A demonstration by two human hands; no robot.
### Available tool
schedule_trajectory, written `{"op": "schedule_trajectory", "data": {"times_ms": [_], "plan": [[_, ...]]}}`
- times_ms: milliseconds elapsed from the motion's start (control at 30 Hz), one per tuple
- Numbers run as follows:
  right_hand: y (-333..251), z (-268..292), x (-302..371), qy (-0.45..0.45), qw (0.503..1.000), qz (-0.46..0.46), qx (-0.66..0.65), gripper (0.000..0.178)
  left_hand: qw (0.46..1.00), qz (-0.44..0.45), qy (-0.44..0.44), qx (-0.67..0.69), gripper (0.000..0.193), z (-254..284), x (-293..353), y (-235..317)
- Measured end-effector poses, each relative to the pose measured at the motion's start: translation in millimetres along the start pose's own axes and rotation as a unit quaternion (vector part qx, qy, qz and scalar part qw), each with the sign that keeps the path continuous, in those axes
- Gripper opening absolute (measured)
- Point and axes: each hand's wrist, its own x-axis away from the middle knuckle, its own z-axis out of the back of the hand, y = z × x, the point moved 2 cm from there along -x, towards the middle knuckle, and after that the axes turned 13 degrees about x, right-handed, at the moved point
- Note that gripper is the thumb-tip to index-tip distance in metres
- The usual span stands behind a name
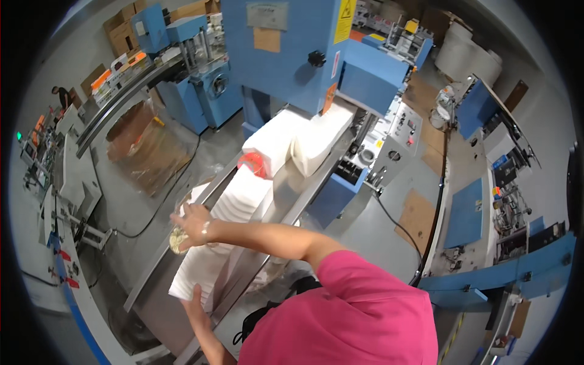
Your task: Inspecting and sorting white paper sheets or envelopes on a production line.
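A long stack of folded white paper sheets (234,204) lies along a sloping metal trough (149,298). My left hand (196,304) is against the near end of this stack, thumb up along its face; its other fingers are partly hidden. My right arm reaches across the stack, and my right hand (194,224) is at its left side with fingers spread. Just beneath that hand shows a round, cream-coloured, bumpy piece (177,239); whether I touch it is unclear. A red-orange round thing (252,163) sits farther up, between the stack and larger white paper blocks (280,137).
A tall blue machine (286,55) rises over the trough's far end. Right of it stands a control panel (404,125) with buttons. On the floor to the left lies a plastic-wrapped brown carton (143,146) near a black cable (173,182). A person (62,97) is far left.
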Motion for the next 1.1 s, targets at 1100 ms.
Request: {"op": "schedule_trajectory", "data": {"times_ms": [1100], "plan": [[202.3,60.5,142.8,-0.059,0.946,-0.318,0.005,0.089,0.995,0.072,0.053,-0.041,0.081,-3.7,7.7,16.5]]}}
